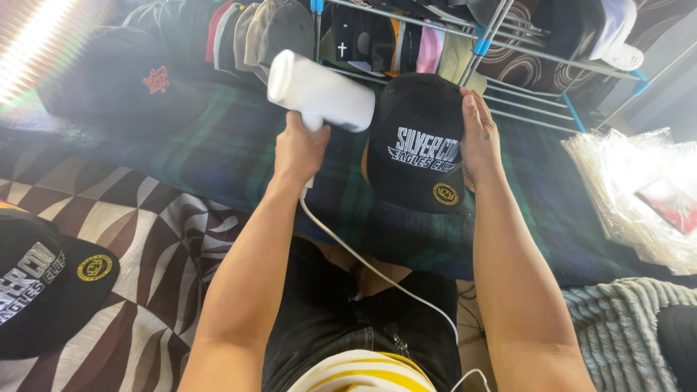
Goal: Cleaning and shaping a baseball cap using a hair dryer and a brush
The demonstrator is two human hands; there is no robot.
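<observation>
My left hand (299,149) grips the handle of a white handheld steamer (319,91), whose head points right toward a black cap (415,145). My right hand (478,131) holds that cap up by its right side, front panel and brim facing me, with white lettering and a round yellow sticker on the brim. The steamer's head nearly touches the cap's left edge. A white cord (377,276) runs from the steamer down across my lap.
A dark green plaid blanket (218,145) lies under the hands. A metal rack (508,65) with several caps stands behind. Another black cap (43,283) rests at left on a patterned cover. Clear plastic bags (632,189) lie at right, and a grey fuzzy fabric (617,319) at lower right.
</observation>
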